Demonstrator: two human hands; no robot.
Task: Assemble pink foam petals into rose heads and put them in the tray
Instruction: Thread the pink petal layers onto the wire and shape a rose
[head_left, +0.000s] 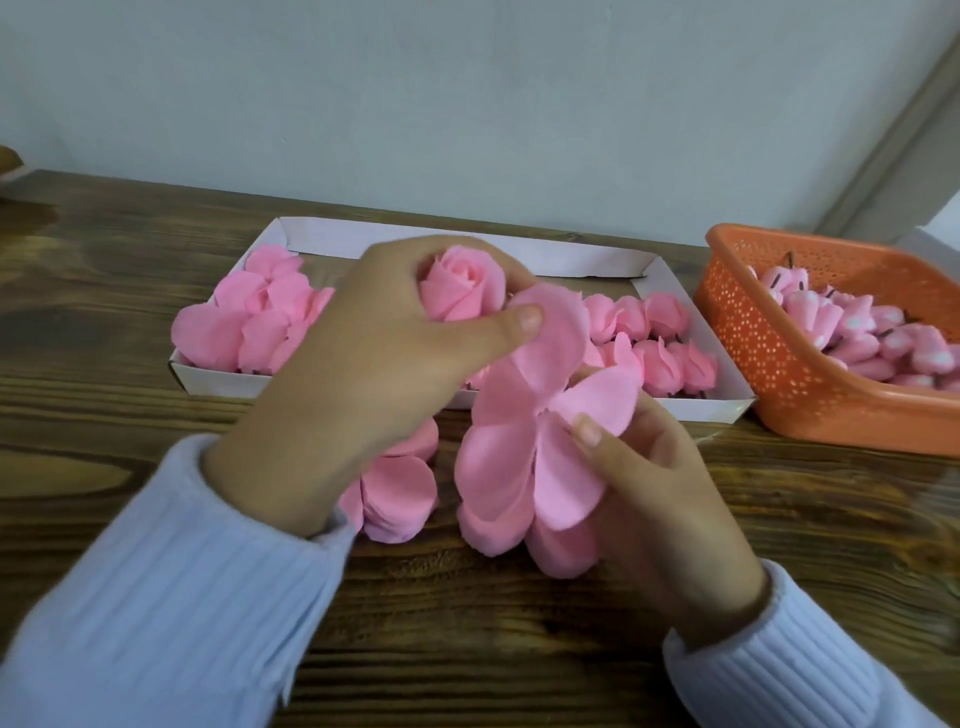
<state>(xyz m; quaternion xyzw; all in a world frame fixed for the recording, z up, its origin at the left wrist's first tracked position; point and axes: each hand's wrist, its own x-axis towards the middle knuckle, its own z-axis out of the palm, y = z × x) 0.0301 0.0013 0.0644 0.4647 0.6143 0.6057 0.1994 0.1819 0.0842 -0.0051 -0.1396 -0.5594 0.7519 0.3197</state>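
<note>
Rosebud (462, 291) being gripped by left hand (384, 358), petal stack (519, 467) being pinched by right hand (660, 499); probably best if one petal's being peeled gently.

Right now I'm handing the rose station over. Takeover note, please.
Left hand grips a rose bud above the white tray.
Right hand pinches stacked petal layers; the left thumb touches the top petal.
Done: open rose heads at the tray's left; small buds at its right.
Left: wrap this bud, tray it. Spare petals lie on the table, pink pieces in the orange basket.
</note>
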